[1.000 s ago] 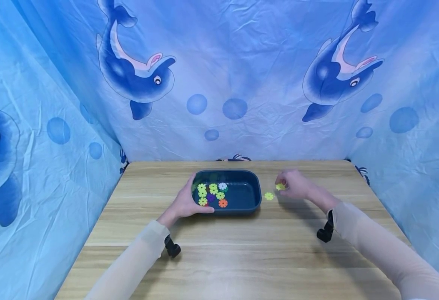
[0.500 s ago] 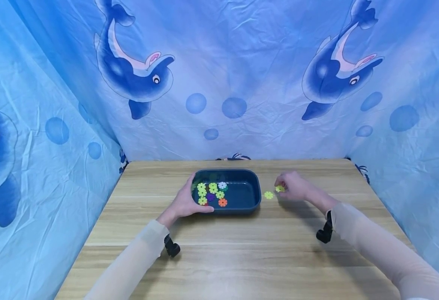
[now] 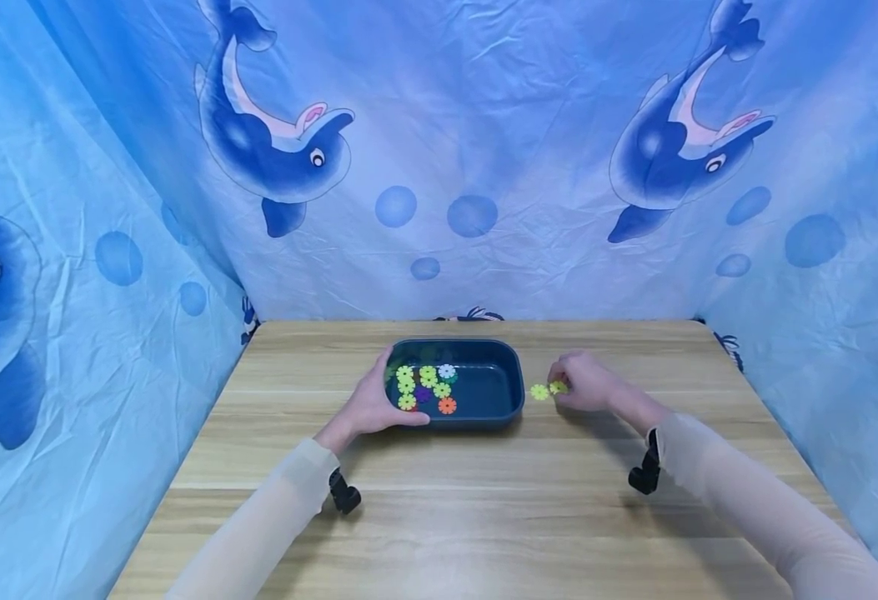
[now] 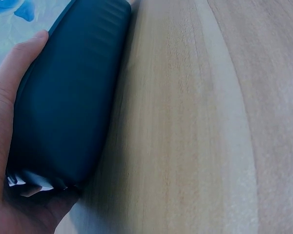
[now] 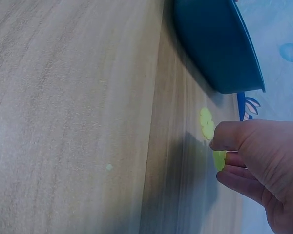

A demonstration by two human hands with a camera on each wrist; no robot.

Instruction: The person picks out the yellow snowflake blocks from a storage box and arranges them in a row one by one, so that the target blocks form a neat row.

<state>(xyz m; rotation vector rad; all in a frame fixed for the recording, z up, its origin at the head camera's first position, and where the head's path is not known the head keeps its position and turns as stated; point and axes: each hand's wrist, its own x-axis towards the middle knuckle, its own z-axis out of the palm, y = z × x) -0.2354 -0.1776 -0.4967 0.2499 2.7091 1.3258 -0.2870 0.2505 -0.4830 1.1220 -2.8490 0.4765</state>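
Slip risk: the held disc (image 3: 559,387) is thin, and you have only a small pinch on it, so a loose or uneven squeeze could let it twist out or drop.
Loose disc (image 3: 539,392): it lies on the surface (image 3: 454,517), between your right grip (image 3: 589,382) and the tub (image 3: 493,387); your thumb is just beside it, so a low sideways sweep would probably knock it against the tub wall.
Tub shift: pushing or lifting unevenly with your left grip (image 3: 369,407) could skid or tilt the tub and scatter the inside discs (image 3: 442,390), which sit mostly in its left half.
Right grip: narrow, thumb and fingers pinching the held disc to the right of the tub; whether its edge meets the loose disc or the surface, you cannot tell here.
Left grip: spread wide around the tub's left end, thumb along the near side, holding nothing else visible.
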